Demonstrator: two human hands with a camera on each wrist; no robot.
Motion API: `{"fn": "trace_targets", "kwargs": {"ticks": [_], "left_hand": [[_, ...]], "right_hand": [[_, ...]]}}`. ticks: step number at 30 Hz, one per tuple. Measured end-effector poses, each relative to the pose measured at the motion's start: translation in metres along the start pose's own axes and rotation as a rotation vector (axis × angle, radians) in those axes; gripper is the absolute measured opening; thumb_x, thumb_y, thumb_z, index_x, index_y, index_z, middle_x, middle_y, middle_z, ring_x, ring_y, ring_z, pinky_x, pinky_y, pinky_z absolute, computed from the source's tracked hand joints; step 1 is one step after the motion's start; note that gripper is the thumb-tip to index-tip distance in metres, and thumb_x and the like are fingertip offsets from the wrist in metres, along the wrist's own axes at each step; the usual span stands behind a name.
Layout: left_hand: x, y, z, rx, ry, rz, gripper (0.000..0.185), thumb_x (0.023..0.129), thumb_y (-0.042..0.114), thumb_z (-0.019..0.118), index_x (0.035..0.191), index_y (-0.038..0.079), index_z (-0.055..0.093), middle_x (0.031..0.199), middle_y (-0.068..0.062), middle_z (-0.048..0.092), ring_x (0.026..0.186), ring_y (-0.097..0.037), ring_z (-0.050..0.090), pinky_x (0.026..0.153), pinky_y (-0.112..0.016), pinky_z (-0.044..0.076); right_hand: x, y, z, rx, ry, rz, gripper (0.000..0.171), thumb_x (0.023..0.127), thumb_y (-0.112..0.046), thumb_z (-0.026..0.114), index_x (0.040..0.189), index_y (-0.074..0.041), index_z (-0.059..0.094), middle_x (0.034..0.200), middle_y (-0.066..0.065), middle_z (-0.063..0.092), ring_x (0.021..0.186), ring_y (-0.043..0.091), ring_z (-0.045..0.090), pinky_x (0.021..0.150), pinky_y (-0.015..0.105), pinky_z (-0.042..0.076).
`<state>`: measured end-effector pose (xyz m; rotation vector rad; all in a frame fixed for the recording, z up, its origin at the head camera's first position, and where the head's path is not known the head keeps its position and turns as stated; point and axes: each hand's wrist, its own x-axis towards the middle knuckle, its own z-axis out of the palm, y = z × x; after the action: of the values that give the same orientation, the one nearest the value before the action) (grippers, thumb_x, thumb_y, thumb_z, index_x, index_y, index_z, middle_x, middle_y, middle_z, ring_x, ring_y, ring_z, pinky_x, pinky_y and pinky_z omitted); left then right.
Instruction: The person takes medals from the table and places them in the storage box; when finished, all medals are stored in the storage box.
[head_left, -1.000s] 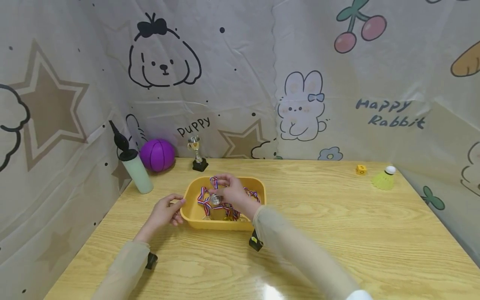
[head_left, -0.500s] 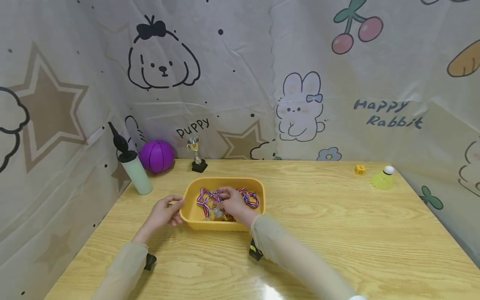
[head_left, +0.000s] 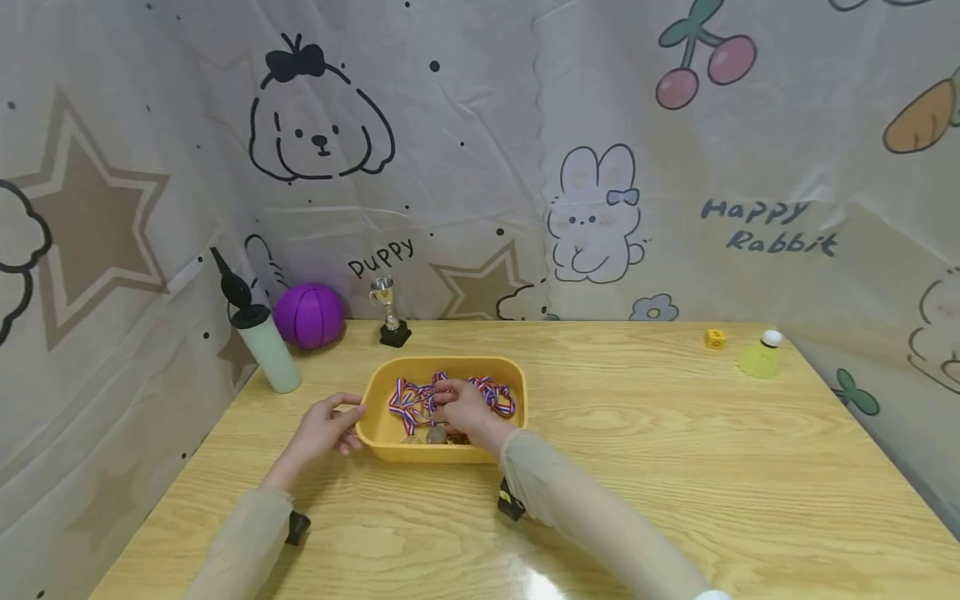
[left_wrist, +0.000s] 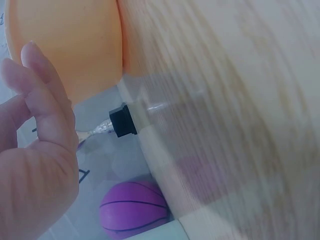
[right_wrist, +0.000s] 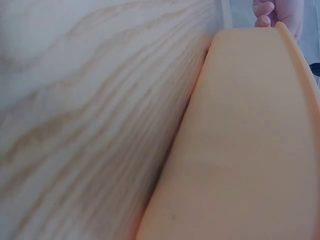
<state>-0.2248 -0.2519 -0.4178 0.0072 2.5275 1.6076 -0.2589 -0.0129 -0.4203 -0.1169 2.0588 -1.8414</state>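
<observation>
A yellow tray (head_left: 517, 392) sits on the wooden table (head_left: 637, 433) and holds several medals on red, white and blue ribbons (head_left: 408, 400). My right hand (head_left: 459, 407) is down inside the tray, its fingers curled on a ribbon, and a silver medal (head_left: 436, 435) lies just below it. My left hand (head_left: 330, 423) rests against the tray's left wall with fairly straight fingers (left_wrist: 37, 80). The left wrist view shows the tray's wall (left_wrist: 65, 45) beside those fingers. The tray's outer wall (right_wrist: 240, 150) fills the right wrist view, which does not show the right hand.
At the back left stand a purple ball (head_left: 309, 315), a small trophy (head_left: 390, 312) and a pale green pump bottle (head_left: 262, 346). A yellow die (head_left: 715, 337) and a yellow shuttlecock (head_left: 757, 357) sit at the far right. Printed curtains enclose the table on three sides.
My right hand has lowered the silver medal and its ribbon from above the tray down into it. The left hand has stayed at the tray's left wall.
</observation>
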Motion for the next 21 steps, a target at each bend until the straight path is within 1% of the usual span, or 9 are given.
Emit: {"fn": "trace_targets", "kwargs": {"ticks": [3, 7, 12, 14, 16, 19, 21], "left_hand": [[-0.001, -0.001, -0.002, -0.001, 0.002, -0.002, 0.044, 0.099, 0.019, 0.053, 0.132, -0.010, 0.044, 0.062, -0.001, 0.064, 0.053, -0.009, 0.062, 0.048, -0.023, 0.053], [-0.002, -0.001, -0.004, 0.007, -0.002, 0.018, 0.046, 0.100, 0.020, 0.053, 0.132, -0.011, 0.042, 0.064, -0.001, 0.065, 0.054, -0.009, 0.063, 0.048, -0.023, 0.054], [0.000, 0.000, -0.002, 0.000, 0.005, 0.010, 0.045, 0.100, 0.019, 0.052, 0.132, -0.011, 0.043, 0.064, -0.001, 0.064, 0.053, -0.009, 0.062, 0.048, -0.022, 0.053], [0.001, 0.000, 0.000, -0.004, 0.006, 0.002, 0.044, 0.100, 0.019, 0.052, 0.131, -0.010, 0.044, 0.063, -0.001, 0.064, 0.053, -0.009, 0.062, 0.048, -0.022, 0.053], [0.002, 0.001, 0.003, -0.003, 0.002, 0.002, 0.044, 0.100, 0.020, 0.052, 0.132, -0.010, 0.044, 0.063, -0.001, 0.064, 0.053, -0.009, 0.062, 0.048, -0.023, 0.054], [0.001, 0.000, 0.005, -0.001, 0.004, -0.001, 0.045, 0.100, 0.021, 0.053, 0.132, -0.009, 0.044, 0.063, -0.001, 0.064, 0.053, -0.009, 0.062, 0.048, -0.023, 0.053], [0.000, 0.000, 0.006, 0.001, 0.008, 0.001, 0.046, 0.100, 0.021, 0.052, 0.133, -0.009, 0.043, 0.063, -0.001, 0.064, 0.053, -0.009, 0.062, 0.048, -0.023, 0.053]], "right_hand": [[0.000, -0.005, -0.004, -0.050, -0.012, 0.004, 0.051, 0.087, 0.004, 0.063, 0.136, -0.001, 0.049, 0.128, 0.019, 0.056, 0.106, 0.029, 0.061, 0.070, 0.033, 0.057], [-0.002, -0.015, -0.014, -0.127, -0.055, 0.003, 0.052, 0.089, -0.004, 0.064, 0.138, -0.001, 0.046, 0.130, 0.020, 0.055, 0.108, 0.030, 0.060, 0.080, 0.039, 0.057], [-0.010, -0.025, -0.035, -0.117, -0.146, -0.007, 0.054, 0.091, -0.006, 0.062, 0.141, 0.003, 0.041, 0.133, 0.024, 0.051, 0.112, 0.033, 0.059, 0.088, 0.044, 0.056], [-0.016, -0.028, -0.048, -0.125, -0.167, -0.022, 0.054, 0.091, -0.006, 0.062, 0.140, 0.003, 0.041, 0.133, 0.025, 0.050, 0.110, 0.035, 0.060, 0.090, 0.045, 0.055], [-0.022, -0.033, -0.065, -0.139, -0.188, -0.044, 0.054, 0.092, -0.006, 0.061, 0.140, 0.004, 0.040, 0.135, 0.027, 0.048, 0.112, 0.036, 0.058, 0.093, 0.047, 0.053], [-0.033, -0.043, -0.096, -0.150, -0.213, -0.076, 0.056, 0.092, -0.006, 0.060, 0.142, 0.005, 0.036, 0.141, 0.029, 0.042, 0.120, 0.040, 0.053, 0.099, 0.049, 0.048], [-0.040, -0.050, -0.118, -0.143, -0.215, -0.092, 0.058, 0.093, -0.006, 0.059, 0.143, 0.006, 0.033, 0.143, 0.030, 0.039, 0.125, 0.042, 0.049, 0.102, 0.049, 0.046]]}}
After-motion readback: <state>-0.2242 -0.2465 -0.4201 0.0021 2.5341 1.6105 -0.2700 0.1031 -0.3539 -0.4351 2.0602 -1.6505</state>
